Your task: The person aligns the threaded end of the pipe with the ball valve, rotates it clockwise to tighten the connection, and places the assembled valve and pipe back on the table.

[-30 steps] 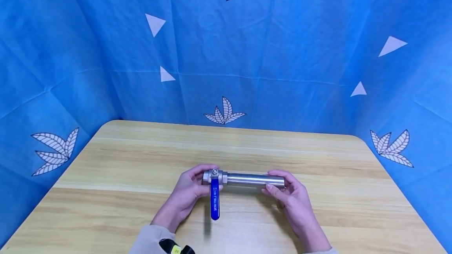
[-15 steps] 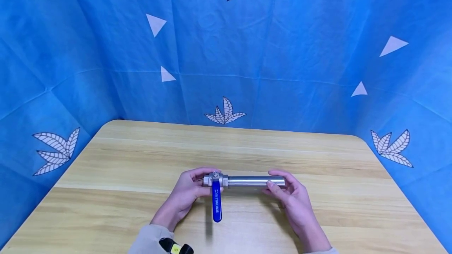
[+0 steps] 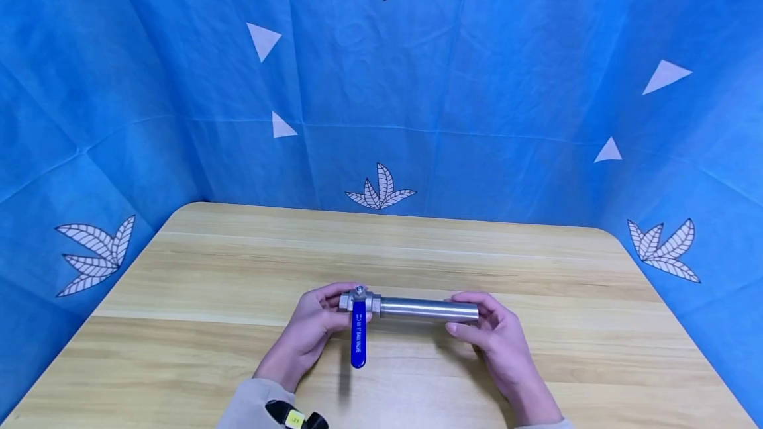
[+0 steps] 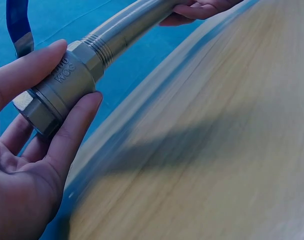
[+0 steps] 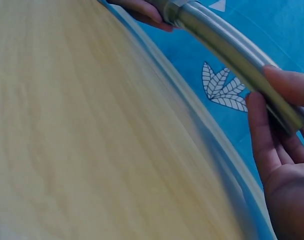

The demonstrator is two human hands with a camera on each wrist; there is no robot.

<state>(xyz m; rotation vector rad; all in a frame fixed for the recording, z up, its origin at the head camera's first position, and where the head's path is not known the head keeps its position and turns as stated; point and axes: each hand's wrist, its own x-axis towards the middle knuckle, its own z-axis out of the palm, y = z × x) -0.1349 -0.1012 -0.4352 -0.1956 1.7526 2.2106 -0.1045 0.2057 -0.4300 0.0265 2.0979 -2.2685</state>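
Above the table, my left hand (image 3: 306,323) grips a steel ball valve (image 4: 67,82) between thumb and fingers. Its blue lever handle (image 3: 358,343) points toward me and reads "ball valve". A steel pipe (image 3: 426,310) sits in the valve's right end, with several thread rings (image 4: 99,50) showing at the joint in the left wrist view. My right hand (image 3: 501,343) is curled loosely round the pipe's far right end, thumb at the near side and fingers behind. How firmly its fingertips press the pipe is hard to tell.
The wood-grain table (image 3: 238,250) lies beneath both hands and takes their shadows. A blue curtain (image 3: 381,85) with white leaf and triangle prints hangs behind and at both sides. A black strap (image 3: 295,416) with a yellow label circles my left wrist.
The lever swung slightly right, then back left. The pipe's right end has dipped and shifted slightly left. My right thumb has slid from the pipe's top to its near lower edge.
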